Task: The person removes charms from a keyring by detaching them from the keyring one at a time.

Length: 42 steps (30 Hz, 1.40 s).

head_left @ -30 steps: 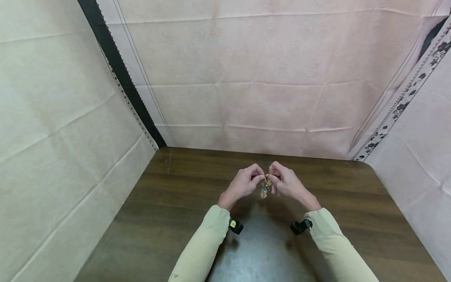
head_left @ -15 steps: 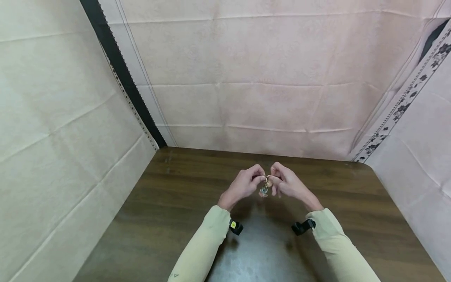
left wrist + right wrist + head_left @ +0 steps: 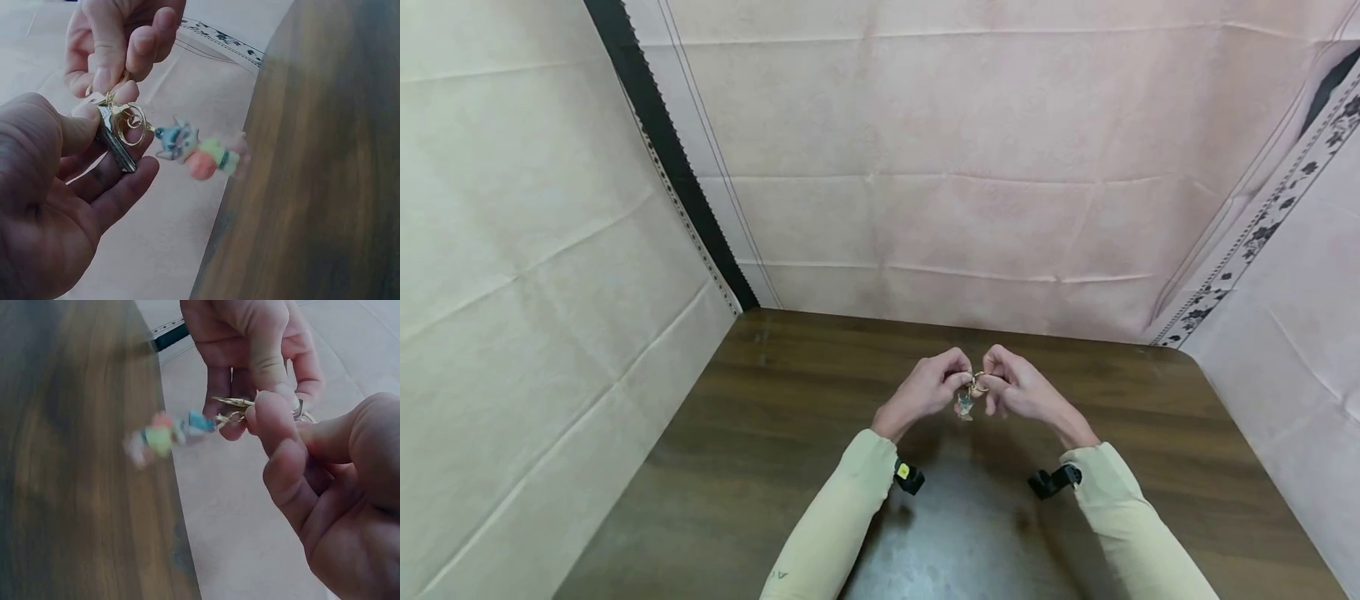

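Above the wooden table, my left hand (image 3: 927, 390) pinches a metal key (image 3: 117, 144) between thumb and fingers. Facing it, my right hand (image 3: 1028, 393) pinches a gold key ring (image 3: 980, 383), its thumb and fingertip meeting the left fingertips. More gold rings (image 3: 145, 125) and clasp parts bunch by the key in the left wrist view. From them dangles a small figurine charm (image 3: 203, 153), with a blue eared head, an orange ball and a yellow-green body. It looks blurred in the right wrist view. Fingertips partly hide the ring and the key's head.
The brown wooden table (image 3: 760, 467) spreads beneath both hands. Pale cloth hangs behind it (image 3: 962, 208) and at both sides. Each wrist carries a small black camera (image 3: 909, 477) below the hand, just beyond the pale green sleeve (image 3: 838, 517).
Both hands have shifted slightly right in the head view, still holding the keys. The charm has swung and turned below them. More of the gold ring shows between the fingers.
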Available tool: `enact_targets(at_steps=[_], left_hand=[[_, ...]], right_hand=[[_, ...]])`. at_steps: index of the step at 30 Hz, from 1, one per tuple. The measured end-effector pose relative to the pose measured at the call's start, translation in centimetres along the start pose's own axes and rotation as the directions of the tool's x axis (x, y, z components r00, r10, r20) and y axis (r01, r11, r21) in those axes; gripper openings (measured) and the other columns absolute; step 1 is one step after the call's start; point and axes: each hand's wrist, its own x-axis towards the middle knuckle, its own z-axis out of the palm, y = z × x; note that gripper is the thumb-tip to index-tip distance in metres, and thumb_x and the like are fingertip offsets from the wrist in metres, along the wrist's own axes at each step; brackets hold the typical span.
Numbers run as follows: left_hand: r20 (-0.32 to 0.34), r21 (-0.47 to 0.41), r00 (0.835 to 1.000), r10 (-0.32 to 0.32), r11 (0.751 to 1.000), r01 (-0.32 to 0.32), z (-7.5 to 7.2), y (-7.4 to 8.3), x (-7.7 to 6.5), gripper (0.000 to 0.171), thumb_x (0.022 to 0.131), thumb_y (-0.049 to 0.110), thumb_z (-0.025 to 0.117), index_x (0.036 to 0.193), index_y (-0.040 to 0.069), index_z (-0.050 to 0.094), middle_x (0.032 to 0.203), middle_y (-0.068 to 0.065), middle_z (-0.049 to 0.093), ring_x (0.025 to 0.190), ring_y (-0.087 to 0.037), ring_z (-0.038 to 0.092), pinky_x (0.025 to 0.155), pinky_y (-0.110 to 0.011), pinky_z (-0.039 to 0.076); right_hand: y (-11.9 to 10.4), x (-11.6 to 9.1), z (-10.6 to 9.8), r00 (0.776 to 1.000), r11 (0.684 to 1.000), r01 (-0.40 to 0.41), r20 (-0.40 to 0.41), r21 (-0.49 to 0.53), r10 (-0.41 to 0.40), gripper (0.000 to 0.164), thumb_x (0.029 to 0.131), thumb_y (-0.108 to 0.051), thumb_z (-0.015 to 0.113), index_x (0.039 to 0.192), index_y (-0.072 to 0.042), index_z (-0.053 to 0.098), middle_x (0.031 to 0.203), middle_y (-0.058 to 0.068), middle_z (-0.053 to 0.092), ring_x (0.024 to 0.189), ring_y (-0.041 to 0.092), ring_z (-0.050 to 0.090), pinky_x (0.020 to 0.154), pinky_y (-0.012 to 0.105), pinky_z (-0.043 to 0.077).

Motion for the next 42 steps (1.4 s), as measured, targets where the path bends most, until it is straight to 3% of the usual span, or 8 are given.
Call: enact_targets(at_steps=[6, 16, 20, 24, 26, 30, 37, 42], left_hand=[[0.035, 0.033, 0.999, -0.016, 0.999, 0.015, -0.4, -0.2, 0.3, 0.005, 0.098, 0.024, 0.059, 0.101, 0.020, 0.060, 0.086, 0.006, 0.063, 0.072, -0.009, 0.056, 0.064, -0.020, 0.047], [0.114, -0.027, 0.992, -0.052, 0.998, 0.056, -1.6, -0.2, 0.6, 0.003, 0.096, 0.022, 0.063, 0.095, 0.020, 0.065, 0.082, 0.008, 0.066, 0.075, -0.016, 0.061, 0.065, -0.022, 0.047], [0.136, -0.042, 0.991, -0.017, 0.999, 0.023, -2.2, 0.1, 1.0, 0.005, 0.095, 0.021, 0.063, 0.092, 0.019, 0.067, 0.079, 0.006, 0.068, 0.076, -0.020, 0.066, 0.063, -0.022, 0.048], [0.180, -0.103, 0.982, -0.051, 0.992, 0.070, -2.5, 0.3, 1.0, 0.006, 0.096, 0.018, 0.063, 0.093, 0.016, 0.068, 0.080, 0.004, 0.070, 0.079, -0.020, 0.071, 0.064, -0.022, 0.052], [0.172, -0.163, 0.981, -0.093, 0.979, 0.121, -2.5, 0.4, 0.9, 0.006, 0.096, 0.018, 0.062, 0.095, 0.014, 0.066, 0.081, 0.002, 0.071, 0.080, -0.022, 0.072, 0.066, -0.023, 0.055], [0.099, -0.291, 0.984, -0.145, 0.942, 0.168, -2.4, 0.6, 0.9, 0.006, 0.097, 0.017, 0.062, 0.097, 0.012, 0.064, 0.083, -0.003, 0.072, 0.083, -0.029, 0.073, 0.068, -0.028, 0.058], [-0.027, -0.349, 0.985, -0.168, 0.925, 0.148, -1.7, 1.2, 0.9, 0.007, 0.098, 0.020, 0.061, 0.098, 0.014, 0.062, 0.084, -0.002, 0.074, 0.079, -0.018, 0.073, 0.069, -0.028, 0.059], [-0.052, -0.320, 0.981, -0.188, 0.933, 0.162, -1.3, 1.4, 1.0, 0.010, 0.098, 0.022, 0.061, 0.099, 0.013, 0.062, 0.081, -0.001, 0.072, 0.077, -0.021, 0.071, 0.067, -0.029, 0.057]], right_hand=[[0.3, 0.1, 0.1, 1.000, 0.998, 0.011, 0.013, -0.054, -0.010, 0.010, 0.100, -0.009, 0.054, 0.100, -0.003, 0.045, 0.066, 0.011, 0.063, 0.051, 0.020, 0.061, 0.045, 0.034, 0.050], [-0.3, 0.2, 0.1, 0.998, 0.989, 0.037, 0.061, -0.145, -0.028, 0.008, 0.101, -0.007, 0.052, 0.101, -0.001, 0.048, 0.066, 0.008, 0.065, 0.049, 0.020, 0.061, 0.045, 0.037, 0.052], [-0.7, 0.3, 0.0, 0.997, 0.994, 0.012, 0.083, -0.109, -0.003, 0.004, 0.100, -0.005, 0.052, 0.101, -0.003, 0.048, 0.070, 0.010, 0.066, 0.053, 0.024, 0.065, 0.050, 0.037, 0.056], [-0.8, 0.3, -0.1, 0.994, 1.000, -0.027, 0.107, -0.012, 0.028, 0.006, 0.100, -0.006, 0.053, 0.101, -0.002, 0.049, 0.079, 0.018, 0.065, 0.062, 0.027, 0.069, 0.057, 0.041, 0.058], [-0.6, 0.3, -0.1, 0.998, 0.998, -0.026, 0.056, 0.056, 0.023, 0.009, 0.098, -0.006, 0.056, 0.103, -0.001, 0.051, 0.084, 0.022, 0.065, 0.063, 0.028, 0.069, 0.059, 0.044, 0.058], [-0.1, 0.2, 0.2, 0.989, 0.988, 0.009, -0.144, 0.151, 0.013, 0.020, 0.097, -0.011, 0.061, 0.110, 0.002, 0.053, 0.085, 0.024, 0.064, 0.059, 0.030, 0.066, 0.053, 0.048, 0.056], [0.2, 0.5, 1.6, 0.939, 0.980, -0.011, -0.334, 0.196, 0.078, 0.030, 0.100, -0.023, 0.058, 0.109, 0.006, 0.061, 0.066, 0.006, 0.060, 0.048, 0.016, 0.057, 0.043, 0.039, 0.051], [-0.4, 0.7, 2.2, 0.880, 0.989, -0.020, -0.467, 0.143, 0.086, 0.023, 0.098, -0.017, 0.060, 0.109, 0.002, 0.067, 0.061, 0.005, 0.059, 0.044, 0.018, 0.055, 0.041, 0.034, 0.048]])
